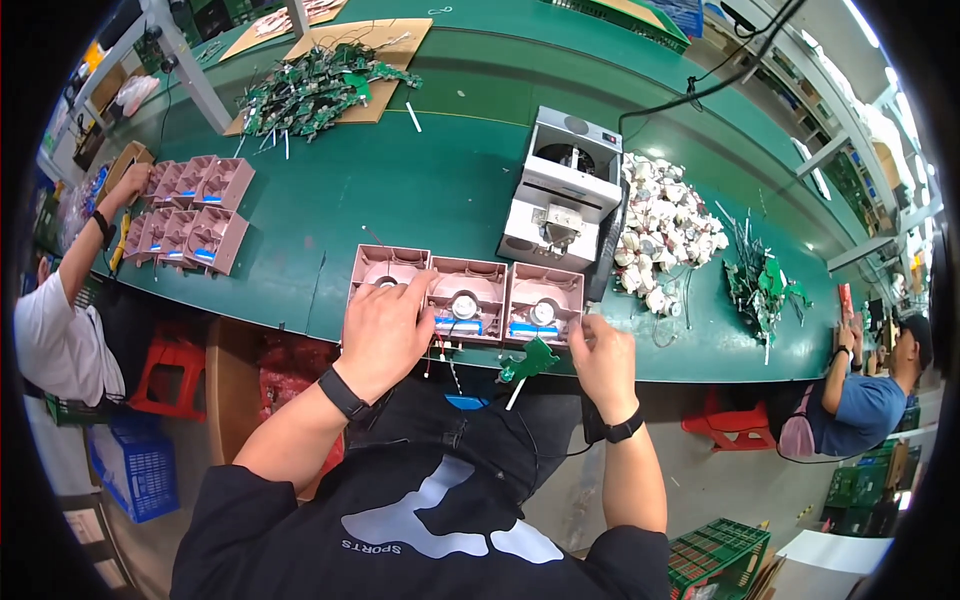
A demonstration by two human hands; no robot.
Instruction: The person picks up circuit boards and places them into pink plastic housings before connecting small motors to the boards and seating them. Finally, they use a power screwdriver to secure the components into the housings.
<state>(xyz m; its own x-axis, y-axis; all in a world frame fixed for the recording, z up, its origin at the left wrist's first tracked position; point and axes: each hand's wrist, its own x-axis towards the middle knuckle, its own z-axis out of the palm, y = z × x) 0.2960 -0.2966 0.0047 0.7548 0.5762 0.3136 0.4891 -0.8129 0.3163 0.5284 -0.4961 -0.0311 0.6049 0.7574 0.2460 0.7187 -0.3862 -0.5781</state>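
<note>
Head view. Three open pink boxes [467, 282] stand in a row between your two sets of fingers, at the near edge of the green surface [400, 190]. Left hand [385, 325]: fingers spread over the leftmost box, hiding part of its inside. Right hand [608, 358]: fingers curled at the rightmost box's near right corner — pinching or just resting, cannot tell.

Step in hand, my judgement: steadying or squaring the row. Next move likely calls for an even hold, minding the green circuit board [538, 358] jutting out just left of your right fingers.

Beyond the right fingers: grey machine [572, 188], then a heap of white round parts [660, 225]. Well beyond the left fingers: a heap of boards [315, 90] on cardboard. Room: co-workers far left [65, 340] and far right [865, 395]; red stool [170, 375], blue crate [135, 470] down left of your left fingers.
</note>
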